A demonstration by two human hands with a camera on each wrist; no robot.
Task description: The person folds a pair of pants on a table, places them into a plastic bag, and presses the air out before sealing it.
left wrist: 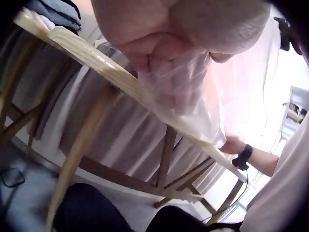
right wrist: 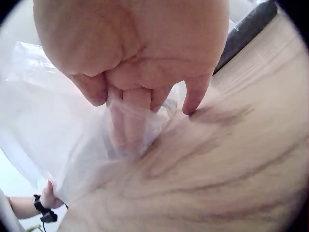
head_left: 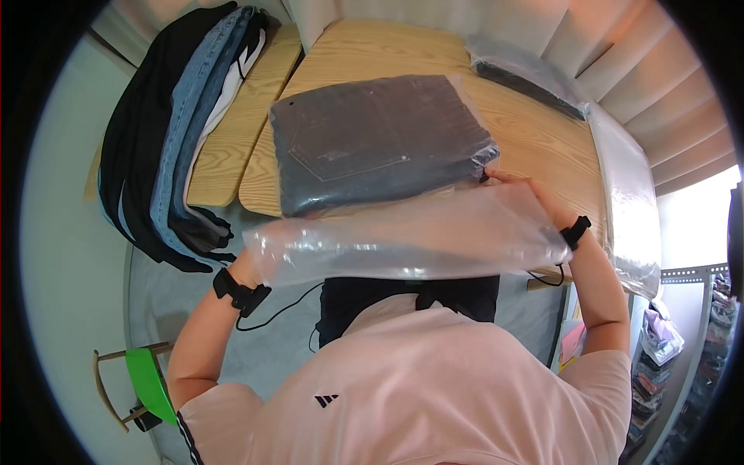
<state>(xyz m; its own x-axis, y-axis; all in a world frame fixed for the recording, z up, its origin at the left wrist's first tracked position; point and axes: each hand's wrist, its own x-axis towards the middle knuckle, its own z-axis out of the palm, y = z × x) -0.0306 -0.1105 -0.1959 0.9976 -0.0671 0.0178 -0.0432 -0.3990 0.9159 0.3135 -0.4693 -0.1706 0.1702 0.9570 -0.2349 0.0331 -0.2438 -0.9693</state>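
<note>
A pair of folded dark jeans [head_left: 356,139], with its pocket showing, lies flat inside a clear plastic bag on the table. The bag's loose end [head_left: 403,240] stretches past the table edge toward the person. My left hand [head_left: 248,267] holds the left side of this flap; in the left wrist view its fingers [left wrist: 178,87] show through the film. At the flap's right side, my right hand [head_left: 546,203] grips the film, with one finger extended by the jeans' corner. The right wrist view shows several fingers [right wrist: 130,116] behind the film and another touching the wood.
Unpacked jeans and dark garments [head_left: 174,139] are draped over the wooden table [head_left: 387,46] at left. A bagged dark garment [head_left: 527,74] lies at the back right, and clear plastic bags [head_left: 632,194] hang over the right edge. A green chair [head_left: 147,384] stands lower left.
</note>
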